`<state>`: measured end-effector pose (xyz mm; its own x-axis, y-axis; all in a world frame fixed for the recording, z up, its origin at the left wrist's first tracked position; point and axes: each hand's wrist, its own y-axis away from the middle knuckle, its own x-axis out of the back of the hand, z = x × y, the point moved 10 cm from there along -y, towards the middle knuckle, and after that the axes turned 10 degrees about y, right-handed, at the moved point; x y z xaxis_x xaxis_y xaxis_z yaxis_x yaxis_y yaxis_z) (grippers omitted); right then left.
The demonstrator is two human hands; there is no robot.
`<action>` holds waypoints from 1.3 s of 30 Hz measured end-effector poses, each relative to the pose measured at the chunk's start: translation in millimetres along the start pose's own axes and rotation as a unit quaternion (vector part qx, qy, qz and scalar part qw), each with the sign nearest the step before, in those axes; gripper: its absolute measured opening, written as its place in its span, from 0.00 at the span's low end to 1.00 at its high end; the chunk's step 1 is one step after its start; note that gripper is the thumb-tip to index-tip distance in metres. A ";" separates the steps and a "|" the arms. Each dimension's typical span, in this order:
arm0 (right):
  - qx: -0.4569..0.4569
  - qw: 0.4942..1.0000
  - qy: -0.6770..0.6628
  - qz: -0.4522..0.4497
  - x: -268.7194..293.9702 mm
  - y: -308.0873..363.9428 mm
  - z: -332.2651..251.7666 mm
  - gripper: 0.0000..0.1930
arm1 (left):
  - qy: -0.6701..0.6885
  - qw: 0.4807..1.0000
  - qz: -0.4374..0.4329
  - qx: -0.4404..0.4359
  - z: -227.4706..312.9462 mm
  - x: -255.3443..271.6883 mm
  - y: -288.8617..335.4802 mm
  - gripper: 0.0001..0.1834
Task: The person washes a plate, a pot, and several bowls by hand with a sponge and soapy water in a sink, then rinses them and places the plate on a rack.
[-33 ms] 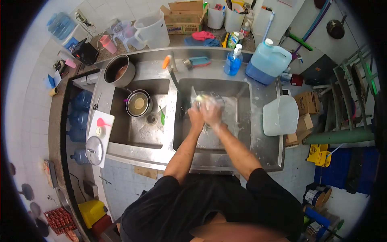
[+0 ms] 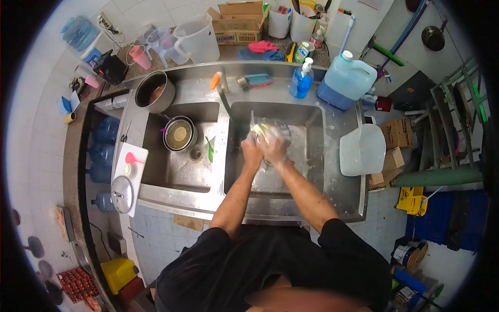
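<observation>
Both of my hands are close together over the right sink basin (image 2: 312, 179), wet with suds. My right hand (image 2: 275, 150) is closed on a soapy yellow-and-white sponge (image 2: 264, 131). My left hand (image 2: 251, 151) is closed beside it, and a thin, pale, blade-like utensil (image 2: 252, 117) sticks up above its fingers; its kind is too blurred to tell. Just behind the right hand, a round shiny bowl (image 2: 281, 126) shows partly in the basin. The faucet (image 2: 224, 99) stands to the left of the hands.
A pot with a strainer (image 2: 179, 136) sits in the left basin, and a larger pot (image 2: 155, 92) on the rim behind. A blue soap bottle (image 2: 301, 80), a blue jug (image 2: 345, 83) and a white container (image 2: 362, 150) line the right. A lid (image 2: 121, 193) lies on a white board.
The sponge and the utensil have turned slightly between my fingers, the utensil now showing thinner. My right hand has shifted a little; the rest stays put.
</observation>
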<state>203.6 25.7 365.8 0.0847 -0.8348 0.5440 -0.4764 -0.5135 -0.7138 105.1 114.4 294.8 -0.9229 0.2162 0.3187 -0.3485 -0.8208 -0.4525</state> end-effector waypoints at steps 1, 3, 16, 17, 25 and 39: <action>-0.056 0.996 -0.003 -0.071 -16.6 12.7 22.3 0.15 | 0.041 0.994 -0.096 0.017 -0.7 -6.8 6.4 0.10; -0.266 0.937 -0.031 -0.225 -61.5 30.1 129.0 0.15 | 0.057 0.984 -0.155 -0.062 33.5 -12.2 1.5 0.07; -0.489 0.710 -0.370 -0.346 -82.3 85.1 157.1 0.19 | 0.113 0.982 -0.121 0.090 -14.5 14.0 12.6 0.10; -0.574 0.589 -0.456 -0.341 -87.4 93.9 137.4 0.20 | 0.119 0.986 -0.079 0.087 -23.0 30.2 11.9 0.12; -0.493 0.838 -0.229 0.044 -22.2 88.6 86.3 0.21 | 0.204 0.919 0.194 0.276 -47.4 -14.0 53.7 0.24; -0.489 0.858 -0.116 -0.102 -44.9 161.7 256.1 0.12 | 0.178 0.894 0.046 0.410 -160.9 -28.7 148.7 0.25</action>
<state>346.9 -70.8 112.9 0.3726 -0.8224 0.4298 -0.9279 -0.3363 0.1609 53.4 71.2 84.3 -0.9859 0.1627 -0.0386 -0.1660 -0.9238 0.3451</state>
